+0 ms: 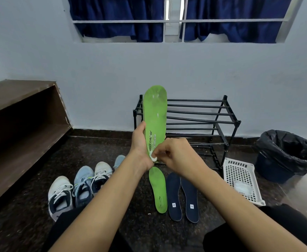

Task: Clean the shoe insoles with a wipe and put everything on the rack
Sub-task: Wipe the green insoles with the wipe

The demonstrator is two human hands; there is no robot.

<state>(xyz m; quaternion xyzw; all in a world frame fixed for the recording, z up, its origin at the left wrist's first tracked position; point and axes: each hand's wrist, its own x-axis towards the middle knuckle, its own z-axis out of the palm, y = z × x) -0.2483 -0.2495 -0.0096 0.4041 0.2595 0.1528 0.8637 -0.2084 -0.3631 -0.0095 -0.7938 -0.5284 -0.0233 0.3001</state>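
On the dark floor close by the person's knees lay a second green insole (159,190) and, just beside it on the right, a pair of navy insoles (182,196), all flat and face up. Off to the left stood a huddle of trainers (72,190), toes pointing away. Above these the left hand (140,142) held the green insole (155,113) upright by its heel end, with the thumb curled round one edge and the palm behind it, so that the toe stood tall in front of the rack. The right hand (174,153) had its fingers bunched, pinching a small white wipe (152,157) against the heel of that insole. To my eye the insole was a light foam thing, bendy enough to flop if held only at the tip, so a grip low down with support behind the part being rubbed seemed the sound way to take it. Pale smears showed near the toe. To the right sat a white plastic basket (241,179) with something pale and crumpled in it, too blurred to name, and past it a bin (285,153) lined with a black bag. The black rack (200,113) stood bare against the wall, a brown wooden shelf (21,115) ran along the left, and blue curtains (231,19) hung in the window above.
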